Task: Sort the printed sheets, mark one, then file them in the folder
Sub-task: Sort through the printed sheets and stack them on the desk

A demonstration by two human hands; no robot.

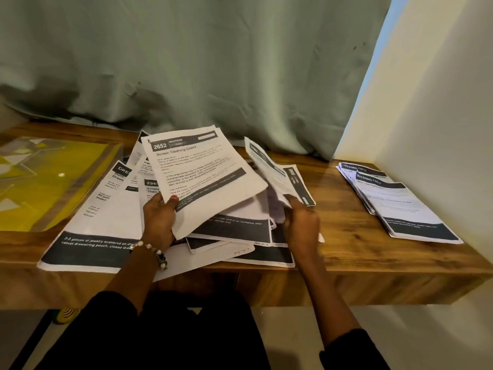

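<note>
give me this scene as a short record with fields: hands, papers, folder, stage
left hand: left hand grips the sheet headed 2652, lifted off the pile
right hand: right hand pinches the sheet marked 3800
loose pile: unsorted sheets spread at the middle of the wooden desk
sorted stack: neat stack at the desk's right end
folder: yellow folder flat on the left
stage: sorting; nothing filed yet

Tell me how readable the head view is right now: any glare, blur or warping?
Head view: dim and warm, the desk edge bowed by the wide-angle lens; glare on the yellow folder; the headline on the sheet in the left hand reads, the small print blurs; bright daylight beside the curtain.
</note>
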